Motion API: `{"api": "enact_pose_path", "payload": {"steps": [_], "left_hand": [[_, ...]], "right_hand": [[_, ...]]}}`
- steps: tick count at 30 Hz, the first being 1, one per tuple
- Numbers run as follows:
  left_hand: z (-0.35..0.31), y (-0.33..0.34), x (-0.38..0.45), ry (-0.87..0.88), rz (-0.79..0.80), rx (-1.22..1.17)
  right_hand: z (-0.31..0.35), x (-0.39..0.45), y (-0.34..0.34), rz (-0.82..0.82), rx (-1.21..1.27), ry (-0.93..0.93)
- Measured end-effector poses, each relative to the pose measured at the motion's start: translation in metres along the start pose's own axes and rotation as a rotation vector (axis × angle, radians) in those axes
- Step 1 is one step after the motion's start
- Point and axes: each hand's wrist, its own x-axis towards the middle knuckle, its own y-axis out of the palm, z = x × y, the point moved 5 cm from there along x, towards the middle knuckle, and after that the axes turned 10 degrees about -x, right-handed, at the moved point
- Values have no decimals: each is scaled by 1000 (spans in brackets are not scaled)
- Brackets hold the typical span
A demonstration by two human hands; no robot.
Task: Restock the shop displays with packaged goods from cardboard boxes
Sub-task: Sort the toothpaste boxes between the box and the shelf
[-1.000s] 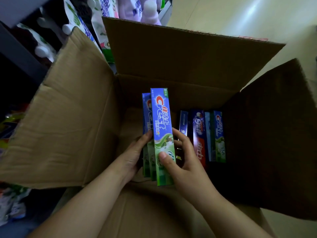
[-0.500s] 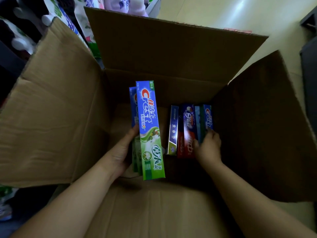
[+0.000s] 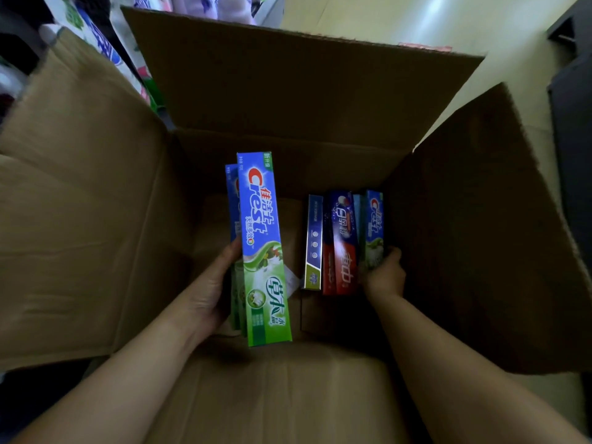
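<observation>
An open cardboard box (image 3: 288,91) fills the view, flaps spread. Inside it my left hand (image 3: 211,290) grips a small stack of blue-and-green toothpaste cartons (image 3: 262,251), thumb on the front one, lifted above the box floor. To the right stand more cartons on edge: a dark blue one (image 3: 313,241), a red-and-blue one (image 3: 342,241) and a blue-green one (image 3: 374,229). My right hand (image 3: 384,274) reaches down at their right end, fingers curled round the blue-green carton's lower part against the box's right wall.
Bagged goods in white, blue and pink (image 3: 96,36) line a shelf at the upper left behind the box. Pale floor (image 3: 416,20) lies beyond the far flap. A dark fixture (image 3: 573,123) stands at the right edge.
My right hand let go of the stack in my left hand and moved right to the standing cartons, then along them to the rightmost one. The left hand keeps the stack.
</observation>
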Motion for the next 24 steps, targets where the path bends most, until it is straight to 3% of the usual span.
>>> {"api": "enact_pose_path", "payload": {"steps": [4, 11, 19, 24], "left_hand": [[-2, 1, -1, -1, 4, 5], [-5, 0, -1, 16, -21, -10], [-9, -8, 5, 33, -92, -38], [-10, -2, 2, 17, -112, -51]], "right_hand": [[1, -2, 2, 88, 237, 99], [49, -76, -12, 551, 846, 58], [100, -185, -54, 642, 689, -455], [109, -209, -43, 639, 521, -589]]}}
